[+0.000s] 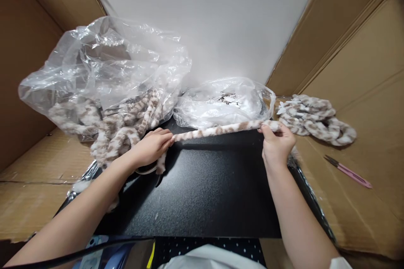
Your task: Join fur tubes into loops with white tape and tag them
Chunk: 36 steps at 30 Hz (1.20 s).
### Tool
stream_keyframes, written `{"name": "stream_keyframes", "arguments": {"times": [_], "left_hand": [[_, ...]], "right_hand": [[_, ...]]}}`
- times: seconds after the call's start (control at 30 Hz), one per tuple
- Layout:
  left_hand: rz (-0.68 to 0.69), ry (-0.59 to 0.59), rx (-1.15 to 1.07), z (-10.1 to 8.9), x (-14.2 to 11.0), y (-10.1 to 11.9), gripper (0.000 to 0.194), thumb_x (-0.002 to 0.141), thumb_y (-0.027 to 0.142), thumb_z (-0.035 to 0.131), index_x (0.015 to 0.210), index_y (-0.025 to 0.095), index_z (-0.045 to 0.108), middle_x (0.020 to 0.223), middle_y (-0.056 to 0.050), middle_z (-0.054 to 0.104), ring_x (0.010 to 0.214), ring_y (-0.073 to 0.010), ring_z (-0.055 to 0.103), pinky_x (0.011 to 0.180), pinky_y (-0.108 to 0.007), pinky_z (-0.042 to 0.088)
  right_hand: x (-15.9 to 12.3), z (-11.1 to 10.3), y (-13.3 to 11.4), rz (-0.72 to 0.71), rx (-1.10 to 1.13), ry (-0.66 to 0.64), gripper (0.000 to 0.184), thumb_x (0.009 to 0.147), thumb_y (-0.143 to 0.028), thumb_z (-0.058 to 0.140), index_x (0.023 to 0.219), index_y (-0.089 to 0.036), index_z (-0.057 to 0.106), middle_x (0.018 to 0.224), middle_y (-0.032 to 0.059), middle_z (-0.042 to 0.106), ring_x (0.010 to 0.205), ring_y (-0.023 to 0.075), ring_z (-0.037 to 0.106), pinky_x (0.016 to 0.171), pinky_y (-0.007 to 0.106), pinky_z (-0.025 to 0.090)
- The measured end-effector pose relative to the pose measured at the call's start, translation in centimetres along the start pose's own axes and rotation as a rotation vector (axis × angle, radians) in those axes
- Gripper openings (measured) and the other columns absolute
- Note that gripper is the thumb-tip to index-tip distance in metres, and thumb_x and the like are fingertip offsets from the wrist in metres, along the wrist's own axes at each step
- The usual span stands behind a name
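A fluffy white-and-brown spotted strap (217, 130) is stretched almost level above the black tabletop (214, 189). My left hand (154, 146) grips its left part, and a short end hangs down below the fingers. At the other side my right hand (277, 145) pinches the strap between thumb and fingers. Beneath my left hand, a round object with a pale rim (147, 171) is partly hidden. A heap of similar plush straps (118, 134) spills from a large clear plastic bag (126, 56) beside my left hand.
Behind the strap lies a clear bag (221, 103) with small white tags inside. A bundle of plush straps (315, 117) rests on cardboard at the right, and a pink-handled cutter (349, 171) lies nearer. Cardboard walls (353, 50) stand on both sides.
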State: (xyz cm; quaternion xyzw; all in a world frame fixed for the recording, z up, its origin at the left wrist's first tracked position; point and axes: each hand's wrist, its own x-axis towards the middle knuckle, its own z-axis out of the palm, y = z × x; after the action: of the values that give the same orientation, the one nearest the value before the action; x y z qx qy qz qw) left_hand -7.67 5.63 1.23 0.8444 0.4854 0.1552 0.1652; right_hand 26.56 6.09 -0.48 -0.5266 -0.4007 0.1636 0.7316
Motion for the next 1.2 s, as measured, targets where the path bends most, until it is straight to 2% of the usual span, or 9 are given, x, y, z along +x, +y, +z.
{"name": "stream_keyframes", "arguments": {"times": [0.1, 0.2, 0.33, 0.43, 0.5, 0.63, 0.83, 1.03, 1.2], "left_hand": [[-0.021, 0.040, 0.024, 0.0, 0.0, 0.8, 0.029, 0.090, 0.041, 0.046, 0.090, 0.019, 0.065, 0.104, -0.012, 0.064, 0.099, -0.0291, 0.056, 0.090, -0.044, 0.045], [0.029, 0.128, -0.001, 0.7, 0.7, 4.1, 0.044, 0.090, 0.038, 0.050, 0.128, 0.016, 0.050, 0.139, -0.017, 0.046, 0.129, -0.0325, 0.042, 0.108, -0.050, 0.035], [0.216, 0.124, -0.177, 3.6, 3.0, 9.8, 0.047, 0.094, 0.030, 0.046, 0.138, 0.018, 0.038, 0.143, -0.014, 0.044, 0.134, -0.0257, 0.040, 0.111, -0.043, 0.034], [0.276, 0.143, -0.332, 6.3, 4.7, 11.9, 0.033, 0.095, 0.027, 0.043, 0.126, 0.018, 0.047, 0.133, -0.014, 0.054, 0.125, -0.0258, 0.048, 0.106, -0.042, 0.039], [0.227, 0.139, -0.427, 7.4, 5.1, 11.9, 0.023, 0.098, 0.028, 0.035, 0.102, 0.018, 0.056, 0.103, -0.010, 0.065, 0.099, -0.0226, 0.060, 0.089, -0.036, 0.047], [0.069, 0.142, -0.523, 7.8, 4.4, 10.7, 0.031, 0.097, 0.033, 0.033, 0.073, 0.020, 0.047, 0.065, 0.001, 0.051, 0.061, -0.0141, 0.049, 0.062, -0.026, 0.041], [-0.011, 0.164, -0.490, 7.9, 3.2, 9.6, 0.032, 0.095, 0.032, 0.037, 0.065, 0.020, 0.039, 0.059, 0.004, 0.039, 0.056, -0.0118, 0.039, 0.057, -0.025, 0.031], [-0.026, 0.141, -0.517, 8.2, 3.2, 9.4, 0.030, 0.096, 0.032, 0.037, 0.071, 0.018, 0.048, 0.062, 0.004, 0.047, 0.058, -0.0117, 0.043, 0.058, -0.024, 0.033], [-0.007, 0.108, -0.480, 8.3, 3.2, 9.1, 0.031, 0.095, 0.030, 0.039, 0.069, 0.017, 0.049, 0.060, 0.004, 0.047, 0.056, -0.0112, 0.042, 0.057, -0.024, 0.032]], "right_hand": [[-0.4, 0.2, -0.1, 0.033, 0.042, -0.040, 0.012, 0.062, -0.023, 0.071, 0.065, -0.016, 0.061, 0.060, -0.0026, 0.059, 0.055, 0.0122, 0.055, 0.051, 0.023, 0.046], [-1.6, 0.8, -0.4, 0.089, 0.093, -0.220, 0.012, 0.062, -0.022, 0.072, 0.063, -0.017, 0.061, 0.059, -0.0027, 0.058, 0.054, 0.0114, 0.053, 0.051, 0.023, 0.044], [-3.0, 1.2, -1.4, 0.162, 0.155, -0.510, 0.013, 0.061, -0.024, 0.072, 0.062, -0.018, 0.061, 0.058, -0.0021, 0.059, 0.052, 0.0113, 0.052, 0.051, 0.024, 0.044], [-3.3, 1.1, -1.9, 0.183, 0.175, -0.623, 0.013, 0.060, -0.025, 0.072, 0.064, -0.017, 0.063, 0.059, -0.0018, 0.060, 0.052, 0.0117, 0.053, 0.051, 0.025, 0.044], [-3.4, 1.0, -1.8, 0.196, 0.175, -0.638, 0.013, 0.061, -0.025, 0.072, 0.063, -0.017, 0.062, 0.058, -0.0021, 0.059, 0.051, 0.0115, 0.052, 0.050, 0.025, 0.044], [-4.2, 1.7, -1.3, 0.299, 0.201, -0.645, 0.017, 0.061, -0.028, 0.074, 0.067, -0.018, 0.061, 0.059, -0.0025, 0.060, 0.052, 0.0120, 0.055, 0.051, 0.025, 0.048], [-5.7, 2.8, -1.3, 0.490, 0.291, -0.717, 0.031, 0.058, -0.037, 0.082, 0.078, -0.018, 0.069, 0.075, 0.0034, 0.072, 0.066, 0.0175, 0.066, 0.064, 0.031, 0.058], [-6.1, 2.9, -1.1, 0.499, 0.230, -0.713, 0.026, 0.056, -0.037, 0.085, 0.064, -0.017, 0.070, 0.067, 0.0032, 0.072, 0.059, 0.0157, 0.064, 0.061, 0.030, 0.057], [-6.7, 3.0, -0.8, 0.501, 0.187, -0.734, 0.027, 0.057, -0.037, 0.085, 0.071, -0.017, 0.073, 0.074, 0.0052, 0.075, 0.068, 0.0194, 0.069, 0.069, 0.034, 0.059]]}}
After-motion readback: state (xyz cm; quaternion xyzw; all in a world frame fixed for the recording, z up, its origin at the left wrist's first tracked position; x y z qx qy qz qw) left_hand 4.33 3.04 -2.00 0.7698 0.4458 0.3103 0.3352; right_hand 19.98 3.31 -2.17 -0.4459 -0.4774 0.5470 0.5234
